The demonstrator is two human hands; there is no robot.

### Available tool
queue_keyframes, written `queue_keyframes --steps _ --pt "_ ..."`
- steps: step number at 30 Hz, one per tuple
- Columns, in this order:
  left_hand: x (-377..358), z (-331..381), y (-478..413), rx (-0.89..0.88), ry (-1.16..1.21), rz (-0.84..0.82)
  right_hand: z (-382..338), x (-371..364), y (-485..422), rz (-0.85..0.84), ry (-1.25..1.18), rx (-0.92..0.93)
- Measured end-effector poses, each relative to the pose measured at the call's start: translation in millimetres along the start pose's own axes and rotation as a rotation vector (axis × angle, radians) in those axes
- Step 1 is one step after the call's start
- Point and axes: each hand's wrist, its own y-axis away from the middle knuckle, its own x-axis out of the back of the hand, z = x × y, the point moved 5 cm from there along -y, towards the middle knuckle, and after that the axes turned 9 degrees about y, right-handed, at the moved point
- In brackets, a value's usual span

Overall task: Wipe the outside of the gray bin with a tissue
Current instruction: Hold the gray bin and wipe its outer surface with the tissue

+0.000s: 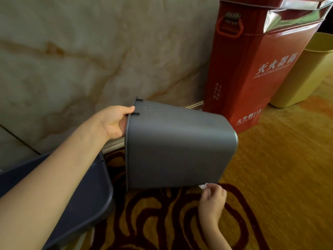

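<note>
The gray bin point(176, 147) is tipped on its side in mid-air, its open mouth facing left and its base pointing right. My left hand point(115, 121) grips the bin's rim at the upper left, fingers inside the mouth and thumb on the outer wall. My right hand point(212, 197) is at the bin's lower near edge, pinching a small crumpled white tissue point(202, 186) that touches the underside of the gray wall. Most of the tissue is hidden behind my fingers.
A dark blue bin point(86, 192) sits under my left forearm at the lower left. A red fire extinguisher box point(252, 69) stands behind the gray bin, a yellow bin point(306, 73) to its right. Marble wall point(90, 51) behind, patterned carpet point(270, 168) below.
</note>
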Motion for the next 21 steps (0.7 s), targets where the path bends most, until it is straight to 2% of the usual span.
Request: queue_keyframes --steps 2,6,8,12,17,21 --pt "-0.6 -2.2 -0.5 -0.031 0.012 -0.064 -25.5 11.6 7.1 0.019 -0.054 0.092" --pt "2.7 -7.9 0.3 -0.132 -0.002 -0.188 -120.5 42.2 50.1 0.032 -0.26 0.656" --pt "6.8 -8.9 2.0 -0.16 -0.013 -0.224 -159.3 58.1 59.7 0.029 -0.378 0.842" --pt "13.0 -0.6 7.1 -0.196 -0.105 -0.287 -221.3 66.5 38.1 -0.053 -0.445 0.9" --pt "7.1 7.0 8.9 -0.217 -0.131 -0.283 -292.4 19.0 21.4 -0.33 -0.18 1.094" --pt "3.8 9.3 8.5 -0.176 -0.088 -0.324 -293.4 -3.8 20.0 -0.343 -0.05 1.163"
